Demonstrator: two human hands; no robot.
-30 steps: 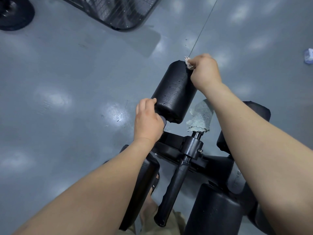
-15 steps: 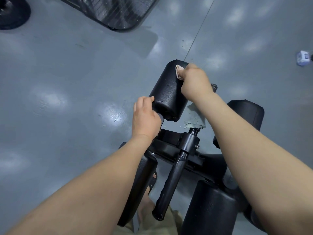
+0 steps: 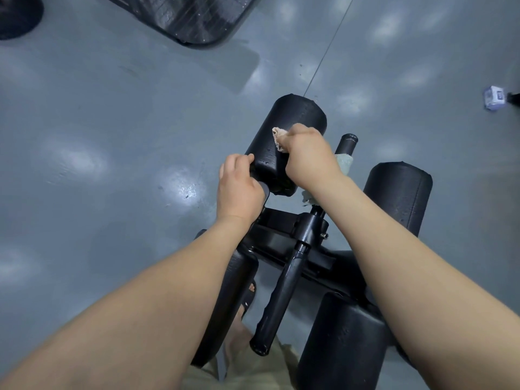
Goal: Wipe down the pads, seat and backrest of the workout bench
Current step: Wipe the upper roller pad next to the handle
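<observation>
A black cylindrical foam pad [image 3: 292, 122] stands out from the bench frame at the centre. My right hand [image 3: 308, 156] grips a pale cloth [image 3: 279, 137] and presses it on the pad's side; more cloth hangs below my wrist. My left hand [image 3: 239, 190] curls round the pad's near end. A second upper pad [image 3: 399, 195] sits to the right. Two lower pads [image 3: 343, 344] [image 3: 225, 302] flank a black handle bar [image 3: 281, 294] near the bottom.
Grey glossy floor [image 3: 112, 153] surrounds the bench. A dark ribbed panel [image 3: 191, 15] lies at the top, a black round base [image 3: 17, 15] at top left, a small bluish-white object [image 3: 493, 97] at far right. My sandalled foot [image 3: 246, 305] shows below the frame.
My right hand has dragged the cloth from the pad's far end back toward me along its side. My left hand stays on the near end.
</observation>
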